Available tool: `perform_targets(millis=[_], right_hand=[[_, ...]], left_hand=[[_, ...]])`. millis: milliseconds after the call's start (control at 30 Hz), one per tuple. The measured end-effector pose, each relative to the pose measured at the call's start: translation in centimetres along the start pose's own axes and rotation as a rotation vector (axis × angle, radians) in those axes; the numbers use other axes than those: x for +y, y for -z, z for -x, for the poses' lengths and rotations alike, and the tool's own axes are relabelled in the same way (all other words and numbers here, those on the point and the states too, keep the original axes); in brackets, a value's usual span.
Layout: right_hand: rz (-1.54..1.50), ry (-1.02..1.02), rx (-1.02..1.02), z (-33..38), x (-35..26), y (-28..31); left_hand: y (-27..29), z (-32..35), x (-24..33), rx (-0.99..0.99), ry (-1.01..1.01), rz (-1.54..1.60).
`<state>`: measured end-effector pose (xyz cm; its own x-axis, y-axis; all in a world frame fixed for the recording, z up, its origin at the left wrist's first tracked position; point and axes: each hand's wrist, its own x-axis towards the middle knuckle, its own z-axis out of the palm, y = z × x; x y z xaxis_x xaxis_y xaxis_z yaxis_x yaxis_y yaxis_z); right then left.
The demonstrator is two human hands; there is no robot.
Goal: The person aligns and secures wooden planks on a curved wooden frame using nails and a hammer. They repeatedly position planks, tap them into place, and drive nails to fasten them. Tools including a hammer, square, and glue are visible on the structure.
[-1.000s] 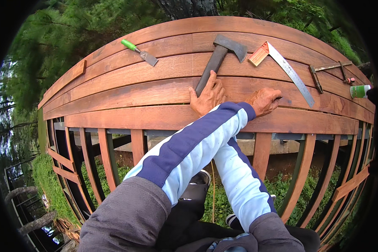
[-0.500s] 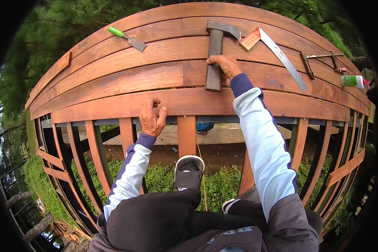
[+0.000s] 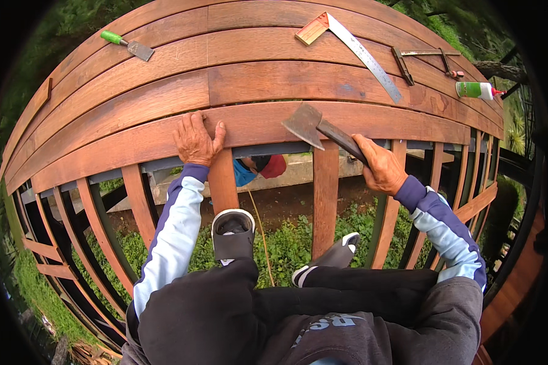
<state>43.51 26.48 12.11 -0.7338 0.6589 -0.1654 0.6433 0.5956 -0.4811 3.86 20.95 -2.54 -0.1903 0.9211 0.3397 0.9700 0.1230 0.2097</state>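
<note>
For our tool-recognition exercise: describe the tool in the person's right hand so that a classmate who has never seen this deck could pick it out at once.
Start at the reddish-brown wooden plank deck and find its near edge, above the open joists. There the right hand holds in its grip a dark-handled hatchet with a grey wedge-shaped metal head. Unlike the green-handled scraper and the steel try square lying farther back, it is the only tool in a hand.

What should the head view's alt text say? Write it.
A person's right hand holds a hatchet over a wooden deck while the left hand rests on the front plank's edge; a scraper, square and glue bottle lie farther back.
</note>
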Motion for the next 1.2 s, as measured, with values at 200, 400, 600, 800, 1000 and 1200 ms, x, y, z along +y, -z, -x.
perform_targets(millis=[200, 400, 600, 800, 1000, 1200], right_hand=[[0.339, 0.008, -0.361, 7.9, 2.3, -3.0], [0.502, 0.123, -0.351, 8.6, 4.3, -5.1], [0.54, -0.005, -0.203, 3.2, 7.3, -2.8], [0.434, -0.028, -0.209, 4.5, 7.3, -4.4], [0.53, 0.095, -0.056, 3.2, 8.5, -2.8], [0.415, 0.018, -0.385, 3.3, 6.3, -3.4]], left_hand=[[-0.8, 0.0, -0.8, 0.033, -0.063, -0.051], [-0.7, -0.1, -0.8, 0.025, -0.08, -0.07], [-0.7, 0.0, -1.1, -0.055, -0.058, -0.049], [-0.5, -0.1, -1.0, -0.064, -0.073, -0.088], [-0.3, -0.2, -0.7, -0.024, -0.091, -0.062], [0.1, -0.2, -0.4, -0.013, -0.083, -0.063]])
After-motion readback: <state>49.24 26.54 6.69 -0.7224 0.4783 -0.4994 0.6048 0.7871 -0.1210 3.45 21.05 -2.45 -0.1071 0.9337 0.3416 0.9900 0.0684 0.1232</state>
